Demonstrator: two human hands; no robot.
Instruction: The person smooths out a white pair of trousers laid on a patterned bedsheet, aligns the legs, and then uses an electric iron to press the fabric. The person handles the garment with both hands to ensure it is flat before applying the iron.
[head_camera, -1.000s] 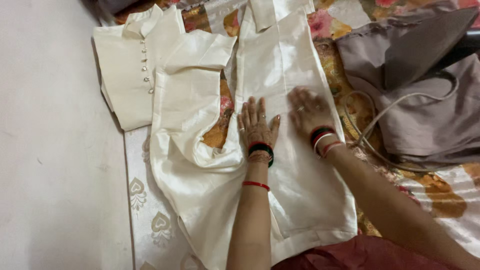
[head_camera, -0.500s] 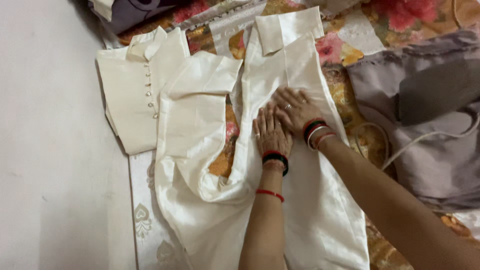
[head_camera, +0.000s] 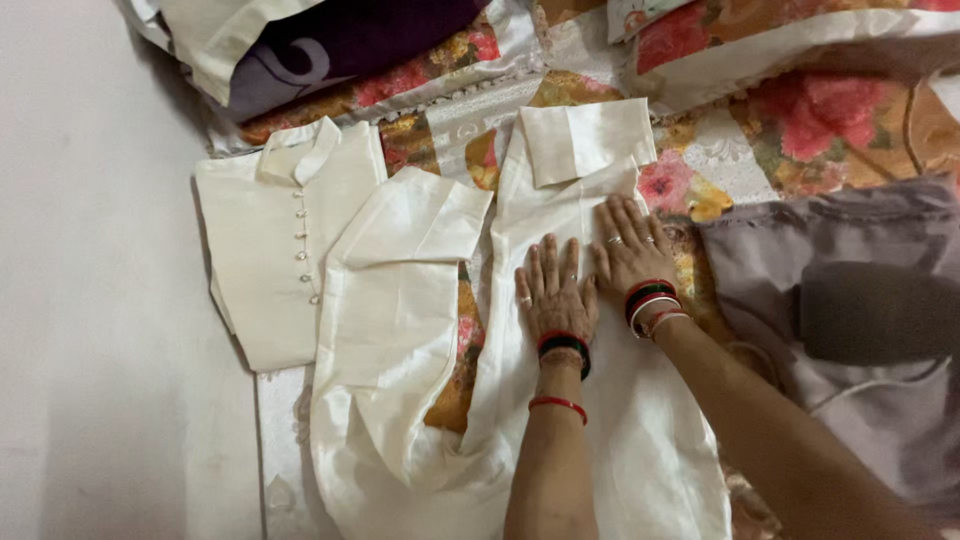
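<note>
Palms of left hand (head_camera: 553, 295) and right hand (head_camera: 630, 250) flat, grip wide, hiding cream trousers (head_camera: 610, 420) beneath.

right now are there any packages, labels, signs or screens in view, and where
None in view: no package, label, sign or screen shows.
Only cloth: both hands, left hand and right hand, lie flat on the cream trousers.
A folded cream shirt lies to the left on the floral sheet, a grey garment to the right.
</note>
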